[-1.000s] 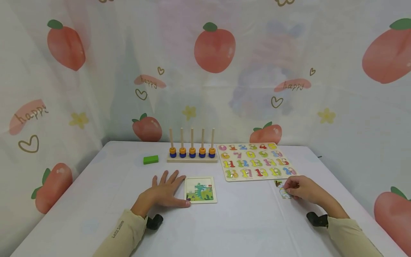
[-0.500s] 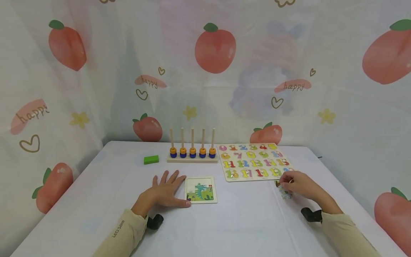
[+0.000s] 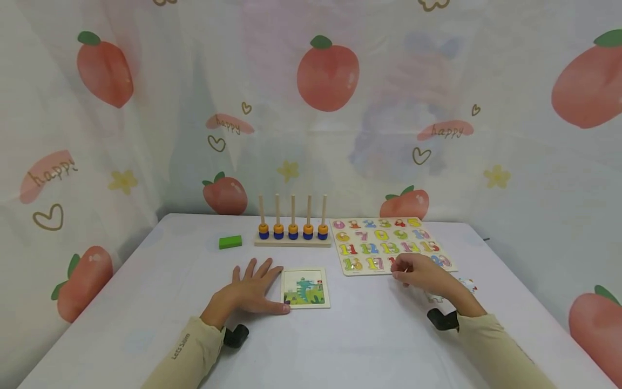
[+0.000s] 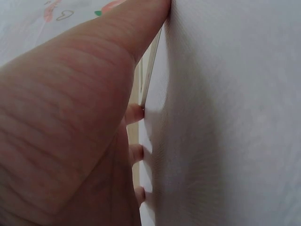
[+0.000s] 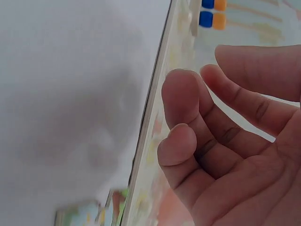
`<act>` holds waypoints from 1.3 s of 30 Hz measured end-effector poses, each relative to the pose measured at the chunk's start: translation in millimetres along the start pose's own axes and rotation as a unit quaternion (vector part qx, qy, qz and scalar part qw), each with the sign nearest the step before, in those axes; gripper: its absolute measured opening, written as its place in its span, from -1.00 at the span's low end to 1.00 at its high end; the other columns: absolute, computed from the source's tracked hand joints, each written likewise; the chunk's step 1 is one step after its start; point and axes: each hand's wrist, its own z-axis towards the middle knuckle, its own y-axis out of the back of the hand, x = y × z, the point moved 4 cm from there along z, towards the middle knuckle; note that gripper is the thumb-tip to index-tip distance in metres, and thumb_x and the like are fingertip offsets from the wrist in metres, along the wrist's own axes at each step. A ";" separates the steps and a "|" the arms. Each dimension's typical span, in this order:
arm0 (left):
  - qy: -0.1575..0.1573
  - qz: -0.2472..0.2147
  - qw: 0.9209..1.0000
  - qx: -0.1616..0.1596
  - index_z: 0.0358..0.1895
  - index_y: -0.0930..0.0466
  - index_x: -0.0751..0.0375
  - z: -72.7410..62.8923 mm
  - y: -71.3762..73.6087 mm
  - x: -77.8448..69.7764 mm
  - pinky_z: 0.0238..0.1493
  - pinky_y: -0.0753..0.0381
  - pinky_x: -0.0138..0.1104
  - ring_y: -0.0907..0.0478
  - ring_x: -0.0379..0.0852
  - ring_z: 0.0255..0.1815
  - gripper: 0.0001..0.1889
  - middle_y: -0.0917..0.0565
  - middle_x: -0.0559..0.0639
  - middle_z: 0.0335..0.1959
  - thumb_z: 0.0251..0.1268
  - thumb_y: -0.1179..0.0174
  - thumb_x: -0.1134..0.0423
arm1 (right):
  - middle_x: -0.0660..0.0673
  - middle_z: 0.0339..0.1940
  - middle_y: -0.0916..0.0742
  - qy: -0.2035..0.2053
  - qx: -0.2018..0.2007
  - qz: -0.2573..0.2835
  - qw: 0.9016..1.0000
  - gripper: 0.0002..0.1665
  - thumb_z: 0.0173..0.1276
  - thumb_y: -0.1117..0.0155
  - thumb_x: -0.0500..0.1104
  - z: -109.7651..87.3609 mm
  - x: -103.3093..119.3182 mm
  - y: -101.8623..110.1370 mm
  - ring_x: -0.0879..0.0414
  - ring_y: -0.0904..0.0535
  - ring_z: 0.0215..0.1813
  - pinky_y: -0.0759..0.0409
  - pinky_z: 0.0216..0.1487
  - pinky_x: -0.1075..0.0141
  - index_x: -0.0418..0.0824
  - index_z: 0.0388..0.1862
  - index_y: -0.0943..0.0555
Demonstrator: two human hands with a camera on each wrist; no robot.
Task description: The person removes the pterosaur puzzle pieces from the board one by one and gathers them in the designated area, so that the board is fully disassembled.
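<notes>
On a white desk (image 3: 335, 351), seen fr. above, a person in beige sleeves (image 3: 187, 351) has both bare hands out. L hand (image 3: 250, 292) rests palm down at the L side of a small framed dino puzzle (image 3: 303, 290): thumb touches its near L corner, index tip is at the far L corner. L grip: fingers spread well apart, nothing held. The puzzle lies flat, approx. mid-desk, showing a teal dinosaur w/ greenery below & pale space above.

R hand (image 3: 428, 274) is at the near edge of a number board (image 3: 360, 255), thumb & index tips close tog., other fingers curled; can't tell if the R grip is clamped on anything. Loose puzzle pcs (image 3: 470, 284) lie by the R wrist, partly hidden by it; R wrist view shows 2, beside the board.

The board is cream w/ coloured nos. in rows. Just L of it: bead rack (image 3: 292, 243), 5 upright pegs, blue & orange beads low on ea. Further L: green block (image 3: 230, 242). Bkgd: pale curtain (image 3: 311, 146) w/ peaches, hearts & "happy".
</notes>
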 end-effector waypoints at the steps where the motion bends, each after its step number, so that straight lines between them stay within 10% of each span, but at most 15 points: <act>1: 0.001 0.001 1.000 0.000 0.73 -0.15 -0.01 -0.2 -0.1 -0.1 0.54 0.33 0.46 0.27 0.41 0.74 0.15 0.04 0.19 0.78 0.17 -0.35 -0.52 | -0.07 -0.32 -0.63 0.004 0.004 0.005 1.000 -0.93 0.53 -0.36 -0.29 1.6 3.1 -3.5 0.01 -0.58 -0.29 -0.57 -0.29 0.30 -0.27 -0.13 -0.63; 39: 0.007 0.006 1.000 0.003 0.73 -0.15 -0.04 2.7 -1.3 0.8 0.55 0.36 0.45 0.27 0.40 0.74 0.16 0.04 0.17 0.78 0.16 -0.34 -0.54 | 0.01 -0.27 -0.73 0.112 0.122 0.003 0.986 -0.70 0.50 -0.43 -0.23 69.8 104.5 -94.2 0.13 -0.61 -0.29 -0.61 -0.24 0.28 -0.33 0.12 -0.69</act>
